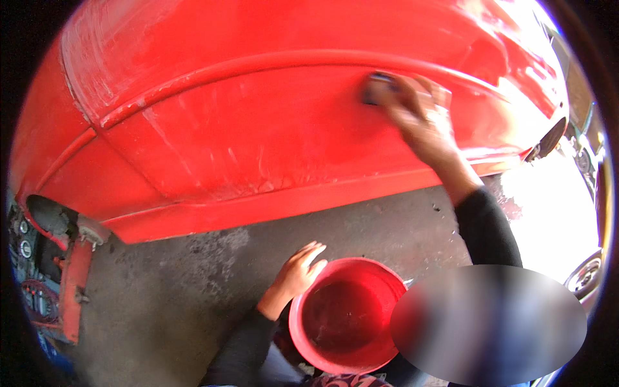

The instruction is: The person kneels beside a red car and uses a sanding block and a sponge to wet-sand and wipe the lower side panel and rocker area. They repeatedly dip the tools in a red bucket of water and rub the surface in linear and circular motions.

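Note:
The red car body panel [258, 129] fills the upper part of the head view, with pale, chalky streaks on its left side and low down. Against it, just under the raised trim line, my right hand [422, 119] presses a small dark pad [379, 88]. Motion blurs both hand and pad, so the exact kind of pad cannot be made out. My left hand [298, 274] is open, fingers stretched out, beside the upper left rim of a red bucket [298, 322]. Dark, murky liquid [342, 316] lies inside the bucket.
Stained grey concrete floor [161, 303] runs below the car. At the left stands a red metal frame [76, 290] near mechanical parts [40, 300]. Bright sunlight falls on the ground [548, 200] at the right, where another vehicle's wheel [585, 276] shows. A blurred oval hides the lower right.

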